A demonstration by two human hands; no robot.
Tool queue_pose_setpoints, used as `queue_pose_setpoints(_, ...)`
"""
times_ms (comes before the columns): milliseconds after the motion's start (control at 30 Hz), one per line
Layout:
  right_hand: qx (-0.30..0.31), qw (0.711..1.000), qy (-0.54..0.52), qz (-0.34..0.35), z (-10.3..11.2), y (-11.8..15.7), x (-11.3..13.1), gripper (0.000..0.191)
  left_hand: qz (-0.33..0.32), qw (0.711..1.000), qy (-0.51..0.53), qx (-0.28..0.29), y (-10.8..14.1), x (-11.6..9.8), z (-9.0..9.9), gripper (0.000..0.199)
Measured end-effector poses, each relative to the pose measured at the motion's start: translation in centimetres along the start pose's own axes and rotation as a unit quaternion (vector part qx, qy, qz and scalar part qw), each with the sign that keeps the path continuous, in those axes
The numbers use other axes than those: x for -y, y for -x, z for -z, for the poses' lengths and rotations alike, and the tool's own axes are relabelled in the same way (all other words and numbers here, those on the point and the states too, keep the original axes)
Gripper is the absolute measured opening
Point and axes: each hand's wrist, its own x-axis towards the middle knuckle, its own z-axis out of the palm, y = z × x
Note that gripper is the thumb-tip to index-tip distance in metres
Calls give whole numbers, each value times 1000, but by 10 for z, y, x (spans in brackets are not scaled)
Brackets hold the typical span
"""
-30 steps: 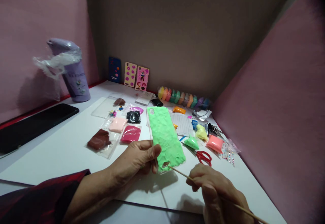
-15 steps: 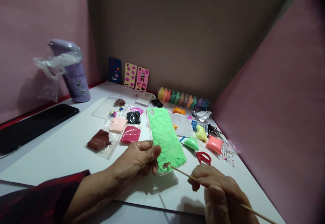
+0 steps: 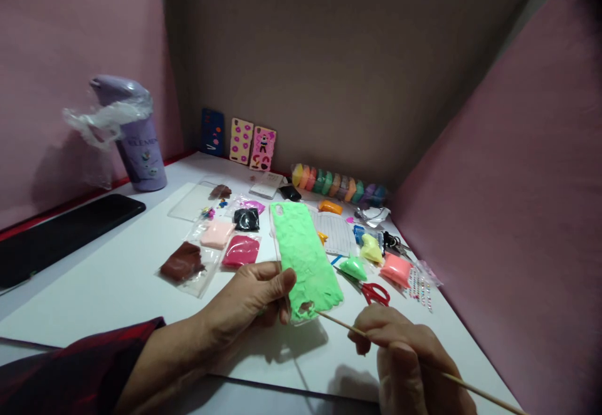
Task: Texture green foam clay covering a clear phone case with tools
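Observation:
A clear phone case [image 3: 308, 258] covered with bright green clay is tilted above the white table, gripped near its lower left edge by my left hand [image 3: 249, 302]. Its upper left corner has an oval opening, and a ragged hole shows brownish near the bottom edge. My right hand [image 3: 404, 352] pinches a thin wooden stick [image 3: 343, 324], whose tip touches the clay beside that hole. Red-handled scissors [image 3: 375, 293] and a green clay packet [image 3: 353, 268] lie just right of the case.
Clay packets in brown [image 3: 182, 261], crimson [image 3: 241, 251], black [image 3: 246, 219] and coral [image 3: 396, 269] lie around. A black phone [image 3: 70, 233] and purple bottle [image 3: 143, 145] are at left. Decorated cases [image 3: 241, 141] lean on the back wall near a clay row [image 3: 336, 184].
The stick's tip has shifted slightly at the hole's right side, and the clay edge there looks a little different. The whole view has shifted very slightly.

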Motion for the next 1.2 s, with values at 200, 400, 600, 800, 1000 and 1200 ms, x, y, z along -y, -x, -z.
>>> queue_pose_setpoints(200,31,999,5,21,0,-3,2,19,-1,1000,-1,5,-1,2,2,41)
queue_pose_setpoints(400,42,999,-2,26,0,-5,1,19,-2,1000,4,6,0,1,1,40)
queue_pose_setpoints(600,19,999,-15,30,-1,-5,0,20,-1,1000,1,8,1,-1,1,43)
queue_pose_setpoints(800,-32,998,-33,31,-6,-5,1,20,2,1000,4,15,0,3,2,43)
queue_pose_setpoints(1000,-44,995,-80,-28,-6,-14,-4,21,6,999,16,30,-1,5,3,42)
queue_pose_setpoints(1200,-102,959,-181,-192,-7,-23,-11,22,7,999,17,37,-1,4,2,42)
